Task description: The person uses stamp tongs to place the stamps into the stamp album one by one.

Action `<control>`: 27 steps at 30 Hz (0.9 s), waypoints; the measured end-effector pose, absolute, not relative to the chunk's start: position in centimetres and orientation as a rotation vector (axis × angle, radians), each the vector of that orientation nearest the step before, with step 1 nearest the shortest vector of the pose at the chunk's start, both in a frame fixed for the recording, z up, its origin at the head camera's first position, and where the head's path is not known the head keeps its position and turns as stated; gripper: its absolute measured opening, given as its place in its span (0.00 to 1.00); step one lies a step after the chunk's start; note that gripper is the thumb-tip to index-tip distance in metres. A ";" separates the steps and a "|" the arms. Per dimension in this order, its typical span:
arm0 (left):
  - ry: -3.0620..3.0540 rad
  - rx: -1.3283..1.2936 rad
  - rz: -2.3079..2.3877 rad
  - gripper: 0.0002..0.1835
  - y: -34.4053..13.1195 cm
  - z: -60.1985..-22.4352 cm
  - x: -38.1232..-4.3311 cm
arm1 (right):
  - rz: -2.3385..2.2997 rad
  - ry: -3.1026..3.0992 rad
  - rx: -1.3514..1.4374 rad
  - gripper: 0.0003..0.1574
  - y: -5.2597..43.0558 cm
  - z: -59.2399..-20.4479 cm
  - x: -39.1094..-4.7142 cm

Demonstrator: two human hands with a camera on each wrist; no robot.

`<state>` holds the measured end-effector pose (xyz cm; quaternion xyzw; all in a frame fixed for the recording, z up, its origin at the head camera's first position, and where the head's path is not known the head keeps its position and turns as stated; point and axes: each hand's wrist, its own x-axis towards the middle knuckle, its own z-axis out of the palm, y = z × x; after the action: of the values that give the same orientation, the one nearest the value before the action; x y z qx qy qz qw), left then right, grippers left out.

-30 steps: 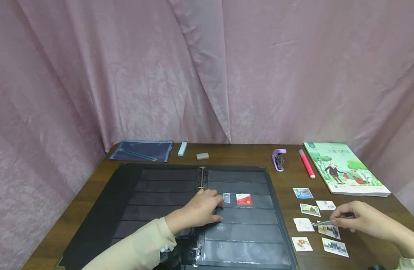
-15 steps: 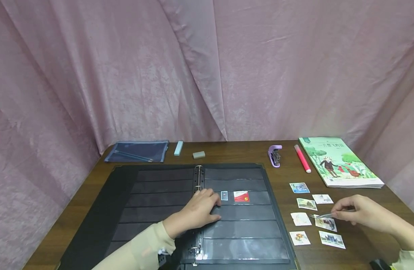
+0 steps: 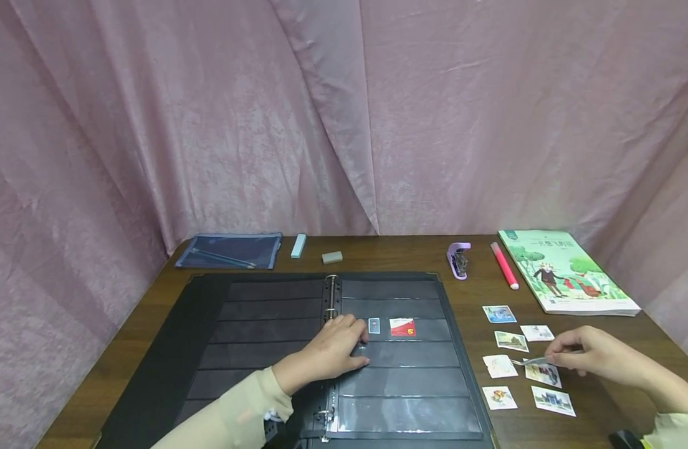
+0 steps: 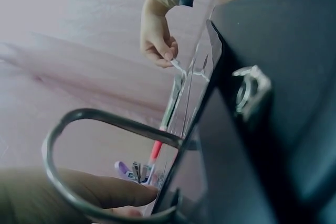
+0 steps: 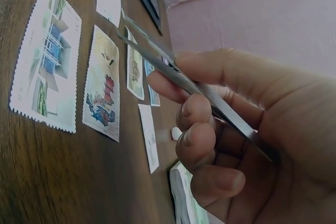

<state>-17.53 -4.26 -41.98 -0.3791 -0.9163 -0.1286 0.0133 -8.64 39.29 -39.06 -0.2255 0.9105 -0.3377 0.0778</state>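
Observation:
My left hand rests on a black stamp album, beside its metal rings. Its fingers lie loosely at the right page's inner edge; the left wrist view shows a finger by a ring. Just right of it, a small blue stamp and a red-and-white stamp sit in one strip. My right hand pinches metal tweezers between thumb and fingers. The tweezer tips, slightly apart, are right at the edge of a pale stamp, above a pagoda stamp.
Several other stamps lie around, including a building stamp. Behind them are a green picture book, a red marker and a purple stapler. A blue mesh pouch and an eraser stand behind the album.
The head view has shifted slightly. My left hand stays on the album, and my right hand keeps the tweezers by the pale stamp with only small movement.

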 end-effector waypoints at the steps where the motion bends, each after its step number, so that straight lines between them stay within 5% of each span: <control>1: -2.858 -1.180 -0.405 0.16 -4.3 -42.0 -17.5 | -1.024 2.714 -0.685 0.09 39.3 -39.1 -8.7; 27: -2.906 -1.194 -0.512 0.16 -4.3 -42.1 -17.9 | -1.136 2.583 -0.868 0.09 37.5 -40.2 -9.9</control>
<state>-17.93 -4.33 -42.11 -0.3750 -0.9127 -0.1609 -0.0206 -9.89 37.52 -40.20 -0.2927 0.8710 -0.3831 0.0944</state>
